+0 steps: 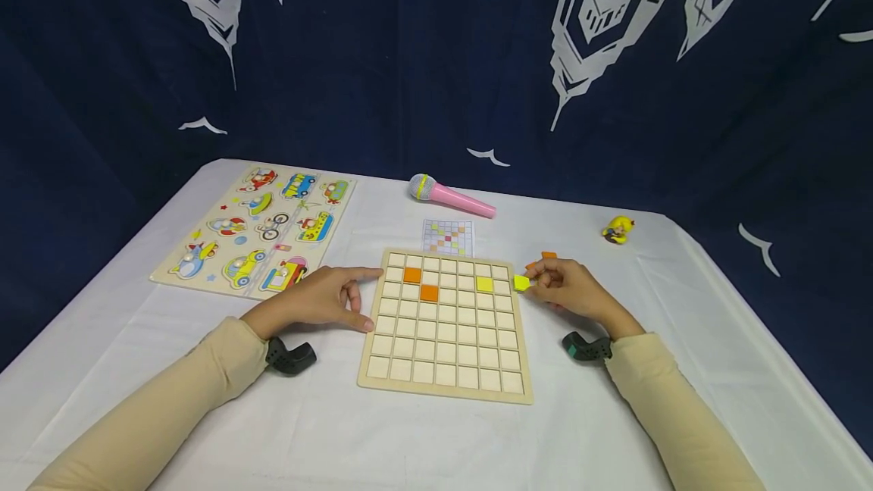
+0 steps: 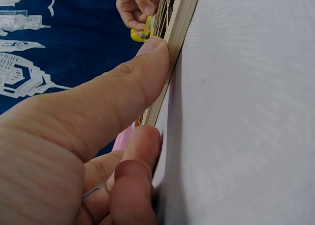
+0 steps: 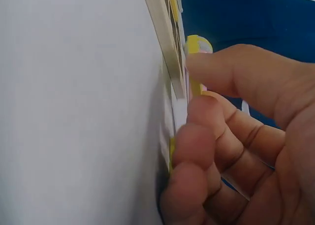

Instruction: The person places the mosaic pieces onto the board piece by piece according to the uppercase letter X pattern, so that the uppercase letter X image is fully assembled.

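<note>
vehicle puzzle [image 1: 258, 232] far left on table | left hand [image 1: 320, 300] fingers relaxed, thumb pressing grid board [image 1: 446, 354] left edge | right hand [image 1: 573, 288] fingertips pinching yellow tile [image 1: 521, 283] just beside board's right edge | orange tile [image 1: 549, 255] behind hand

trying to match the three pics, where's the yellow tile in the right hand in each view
Head: yellow tile right of centre, pinched by the right hand at the board's right edge.
Left wrist: top centre, small and far, beyond the thumb.
Right wrist: upper centre, edge-on beside the thumb.
Shared landmark: the board's wooden edge.
</note>
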